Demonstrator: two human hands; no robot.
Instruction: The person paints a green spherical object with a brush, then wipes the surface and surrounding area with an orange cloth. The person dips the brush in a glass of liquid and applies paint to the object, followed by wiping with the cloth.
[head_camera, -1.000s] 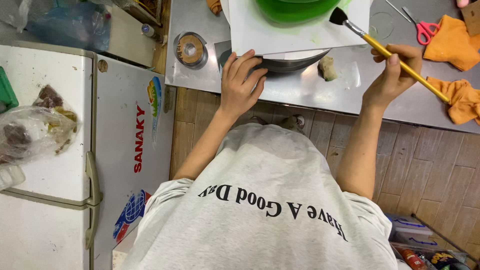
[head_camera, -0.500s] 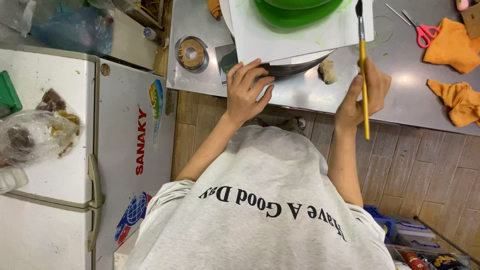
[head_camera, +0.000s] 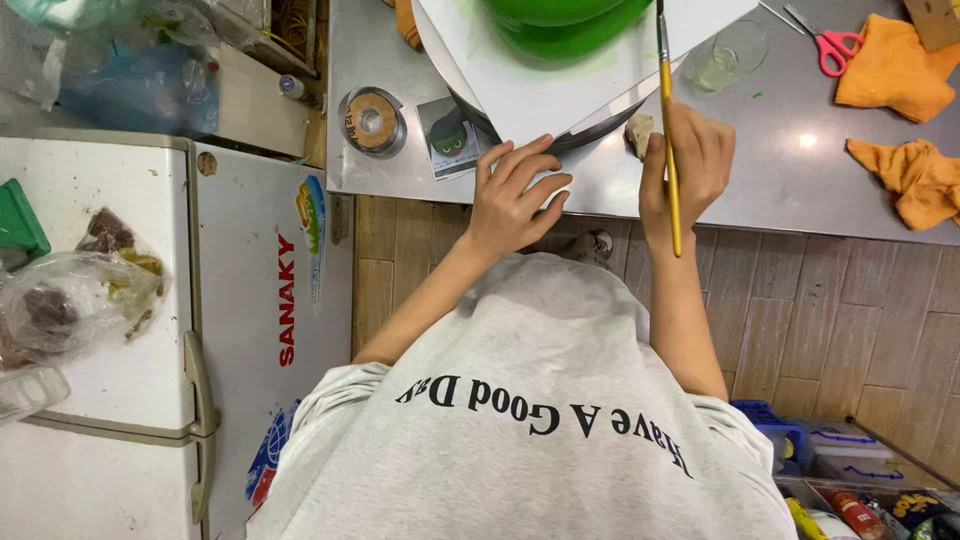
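Right hand (head_camera: 690, 160) closed on thin yellow paintbrush (head_camera: 668, 130) at mid-handle, bristles toward 12 o'clock. Light, stiff, slender (pinch near ferrule for control). Left hand (head_camera: 515, 195) spread flat, steadying white board (head_camera: 560, 85) on table (head_camera: 800, 170).

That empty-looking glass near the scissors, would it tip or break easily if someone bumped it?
The glass looks thin and clear, so probably fragile. It stands upright on the smooth metal table, so a nudge might slide it before tipping. Nearly empty, it is likely light.
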